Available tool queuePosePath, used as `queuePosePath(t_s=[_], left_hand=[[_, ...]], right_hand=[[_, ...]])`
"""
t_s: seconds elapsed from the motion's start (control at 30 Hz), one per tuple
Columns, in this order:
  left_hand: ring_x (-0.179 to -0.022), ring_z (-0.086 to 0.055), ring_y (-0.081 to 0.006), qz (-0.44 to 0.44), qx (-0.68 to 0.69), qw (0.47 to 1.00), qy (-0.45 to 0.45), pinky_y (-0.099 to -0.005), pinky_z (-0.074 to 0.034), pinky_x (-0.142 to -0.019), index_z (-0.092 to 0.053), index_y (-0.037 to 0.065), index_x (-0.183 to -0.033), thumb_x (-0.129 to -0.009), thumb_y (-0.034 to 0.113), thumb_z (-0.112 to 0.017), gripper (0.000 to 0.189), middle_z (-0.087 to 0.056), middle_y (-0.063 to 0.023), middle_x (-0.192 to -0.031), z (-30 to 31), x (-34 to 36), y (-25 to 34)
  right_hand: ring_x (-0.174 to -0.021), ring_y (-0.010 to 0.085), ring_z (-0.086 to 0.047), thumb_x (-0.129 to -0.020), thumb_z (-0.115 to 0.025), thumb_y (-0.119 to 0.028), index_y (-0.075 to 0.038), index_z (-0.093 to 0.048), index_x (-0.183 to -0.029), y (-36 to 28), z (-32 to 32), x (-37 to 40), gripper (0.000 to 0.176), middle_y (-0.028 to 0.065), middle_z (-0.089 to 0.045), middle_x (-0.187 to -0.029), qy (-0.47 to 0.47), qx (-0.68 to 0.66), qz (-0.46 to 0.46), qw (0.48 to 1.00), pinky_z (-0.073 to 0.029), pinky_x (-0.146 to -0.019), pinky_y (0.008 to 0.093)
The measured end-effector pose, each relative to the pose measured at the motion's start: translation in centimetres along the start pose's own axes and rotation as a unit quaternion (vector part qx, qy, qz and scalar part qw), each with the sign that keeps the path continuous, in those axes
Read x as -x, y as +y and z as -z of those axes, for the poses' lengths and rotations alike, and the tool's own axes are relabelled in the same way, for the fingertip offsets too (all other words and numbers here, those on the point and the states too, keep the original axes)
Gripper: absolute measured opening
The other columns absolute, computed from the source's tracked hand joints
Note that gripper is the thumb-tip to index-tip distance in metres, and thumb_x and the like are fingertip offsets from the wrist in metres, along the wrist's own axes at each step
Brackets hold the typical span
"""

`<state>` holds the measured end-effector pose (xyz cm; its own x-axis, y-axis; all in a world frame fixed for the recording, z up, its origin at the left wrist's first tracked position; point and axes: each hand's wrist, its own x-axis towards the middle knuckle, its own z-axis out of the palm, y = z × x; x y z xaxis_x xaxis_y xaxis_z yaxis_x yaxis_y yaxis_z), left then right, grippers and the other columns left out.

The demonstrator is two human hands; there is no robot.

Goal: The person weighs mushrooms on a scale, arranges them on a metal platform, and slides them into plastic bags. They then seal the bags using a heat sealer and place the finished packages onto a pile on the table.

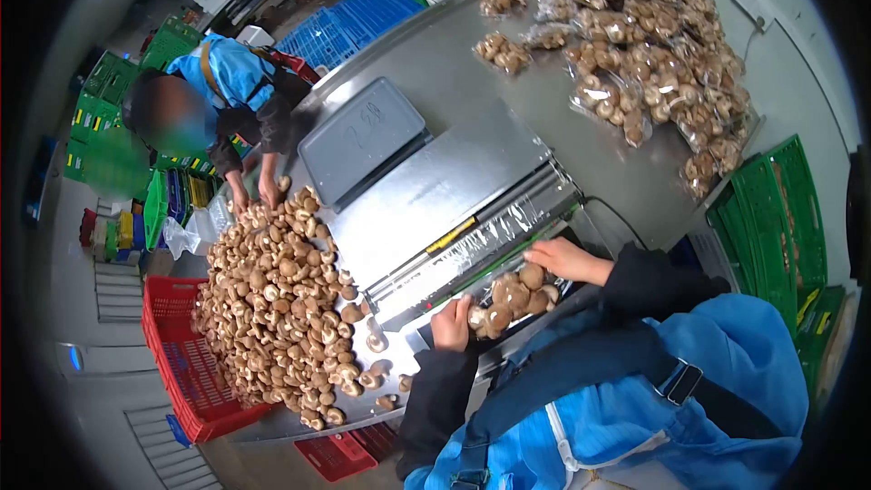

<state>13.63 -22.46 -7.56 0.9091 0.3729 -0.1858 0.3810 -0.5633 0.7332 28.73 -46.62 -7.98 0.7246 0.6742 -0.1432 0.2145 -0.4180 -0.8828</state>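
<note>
A film-covered pack of brown mushrooms (511, 301) lies in front of me at the near edge of a wrapping machine (454, 218). My left hand (449, 324) is closed at the pack's left end, thumb against it. At its upper right corner my right hand (570, 260) is closed, fingertips pinched at the film's edge. The clear film (494, 240) runs across the machine's roller just beyond the pack. Whether a tray lies under the mushrooms is hidden. Several loose mushrooms (374, 377) lie on the table to the left of my left hand.
A big heap of loose mushrooms (272, 308) covers the table's left, beside a red crate (172, 354). A co-worker (227, 82) reaches into its far side. The grey lid-like tray (363, 141) sits behind the machine. Wrapped packs (635, 54) pile up far right, green crates (771, 218) below.
</note>
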Motion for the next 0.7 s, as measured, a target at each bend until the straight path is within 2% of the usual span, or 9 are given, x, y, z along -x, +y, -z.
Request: queuePosePath(t_s=[0.03,0.1,0.17,0.23,0.37,0.47,0.6,0.63,0.7], left_hand=[[-0.065,-0.060,-0.0409,0.000,-0.032,0.999,0.024,-0.0447,-0.046,-0.058,-0.065,0.001,-0.077,-0.091,0.033,-0.057,0.036,-0.061,-0.0219,-0.069,-0.9,0.2,-0.5],[-0.066,-0.061,-0.0407,0.000,-0.098,0.990,0.104,-0.0463,-0.047,-0.058,-0.066,0.005,-0.081,-0.090,0.032,-0.058,0.030,-0.063,-0.0201,-0.070,-2.1,1.0,-1.1],[-0.059,-0.059,-0.0257,0.058,0.040,0.986,0.150,-0.0364,-0.045,-0.057,-0.059,0.005,-0.095,-0.092,0.024,-0.058,0.020,-0.062,-0.0125,-0.068,-2.1,2.5,-1.2],[-0.062,-0.045,-0.0092,0.016,0.253,0.954,0.158,-0.0251,-0.037,-0.058,-0.046,0.002,-0.105,-0.092,0.014,-0.057,0.020,-0.050,-0.0017,-0.070,-2.9,3.4,-3.4],[-0.061,-0.038,-0.0044,0.006,0.243,0.950,0.198,-0.0214,-0.031,-0.053,-0.039,0.008,-0.096,-0.091,0.003,-0.055,0.017,-0.041,0.0019,-0.074,-4.4,4.6,-5.4],[-0.055,-0.035,-0.0035,-0.016,0.286,0.929,0.235,-0.0194,-0.028,-0.048,-0.035,0.009,-0.091,-0.091,0.001,-0.052,0.019,-0.039,0.0031,-0.071,-1.7,4.3,-4.2],[-0.056,-0.037,-0.0033,-0.027,0.181,0.971,0.151,-0.0194,-0.029,-0.049,-0.037,0.008,-0.089,-0.091,0.000,-0.053,0.018,-0.039,0.0034,-0.068,-1.3,4.4,-4.3],[-0.056,-0.035,-0.0057,-0.020,0.159,0.973,0.169,-0.0230,-0.030,-0.049,-0.042,0.004,-0.082,-0.088,0.003,-0.060,0.019,-0.041,-0.0002,-0.066,-1.9,4.0,-3.0],[-0.056,-0.053,-0.0205,-0.069,-0.063,0.988,0.120,-0.0343,-0.042,-0.052,-0.049,0.005,-0.088,-0.088,0.007,-0.058,0.009,-0.054,-0.0085,-0.069,-3.7,3.3,-2.0]], right_hand=[[-0.072,0.0403,-0.058,-0.094,-0.050,-0.036,0.002,-0.058,-0.084,0.5,-0.2,0.2,0.040,0.0240,-0.059,-0.080,-0.002,-0.036,-0.068,0.997,-0.045,-0.063,0.0436],[-0.055,0.0250,-0.054,-0.092,-0.056,-0.027,0.000,-0.058,-0.090,1.4,-0.2,0.7,0.028,0.0118,-0.055,-0.063,0.017,-0.130,-0.175,0.976,-0.043,-0.054,0.0372],[-0.055,0.0074,-0.044,-0.090,-0.060,-0.014,-0.003,-0.052,-0.100,0.2,0.9,1.6,0.017,-0.0017,-0.046,-0.060,0.006,-0.274,-0.256,0.927,-0.038,-0.050,0.0274],[-0.057,0.0064,-0.044,-0.090,-0.059,-0.011,-0.003,-0.050,-0.100,1.1,0.1,2.0,0.016,-0.0012,-0.048,-0.064,0.046,-0.269,-0.154,0.950,-0.036,-0.049,0.0256],[-0.056,0.0036,-0.037,-0.090,-0.057,-0.008,-0.006,-0.048,-0.098,0.6,-0.6,3.1,0.012,-0.0028,-0.046,-0.068,0.092,-0.329,-0.135,0.930,-0.029,-0.046,0.0229],[-0.044,0.0018,-0.027,-0.092,-0.055,-0.007,-0.009,-0.045,-0.099,-1.9,2.6,6.1,0.013,-0.0058,-0.035,-0.062,0.116,-0.501,-0.134,0.847,-0.019,-0.038,0.0205],[-0.045,0.0024,-0.030,-0.091,-0.055,-0.005,-0.009,-0.043,-0.096,-3.0,6.4,12.4,0.014,-0.0050,-0.038,-0.058,0.242,-0.425,-0.164,0.857,-0.021,-0.039,0.0210],[-0.045,0.0034,-0.032,-0.090,-0.055,-0.004,-0.009,-0.044,-0.094,-1.2,6.2,13.5,0.012,-0.0039,-0.039,-0.057,0.292,-0.366,-0.164,0.868,-0.023,-0.041,0.0221],[-0.046,0.0058,-0.036,-0.089,-0.054,-0.002,-0.007,-0.046,-0.090,2.9,4.5,15.3,0.009,0.0002,-0.042,-0.055,0.367,-0.191,-0.168,0.895,-0.026,-0.044,0.0249]])
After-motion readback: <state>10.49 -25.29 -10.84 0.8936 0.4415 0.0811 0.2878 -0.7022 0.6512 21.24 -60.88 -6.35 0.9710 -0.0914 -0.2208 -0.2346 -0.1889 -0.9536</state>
